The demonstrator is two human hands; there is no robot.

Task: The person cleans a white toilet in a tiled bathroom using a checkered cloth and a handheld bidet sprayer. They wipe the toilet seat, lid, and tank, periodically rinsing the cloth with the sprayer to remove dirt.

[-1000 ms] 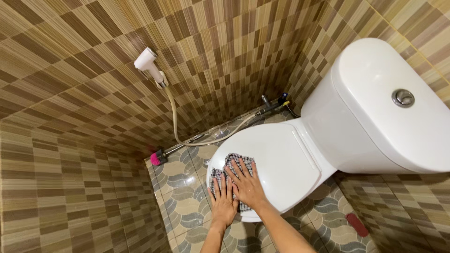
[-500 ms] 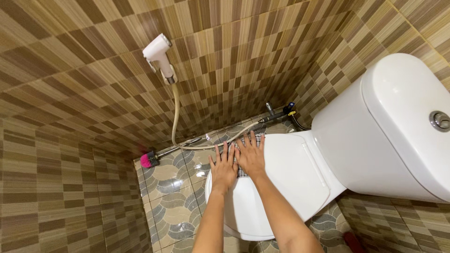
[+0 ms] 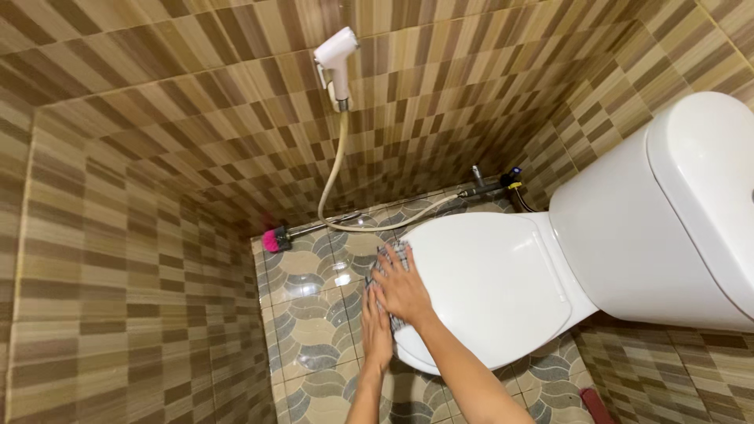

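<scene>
The toilet lid (image 3: 487,286), in the middle of the frame, looks like smooth, glossy white plastic, and the cistern (image 3: 667,220) at the right has the hard, shiny look of glazed ceramic. At the lid's left edge lies a checked cloth (image 3: 390,271), soft woven fabric with a matt surface, pressed under the right hand (image 3: 402,292) and the left hand (image 3: 375,334). The floor tiles (image 3: 310,338) at lower centre are glazed and reflect light in bright patches. The wall tiles (image 3: 157,157) across the upper left have a striped, satin finish. The bidet sprayer (image 3: 335,59) at the top looks like white plastic, its hose (image 3: 334,184) a smooth cream flexible tube. The toilet brush (image 3: 272,240) has pink bristles.
</scene>
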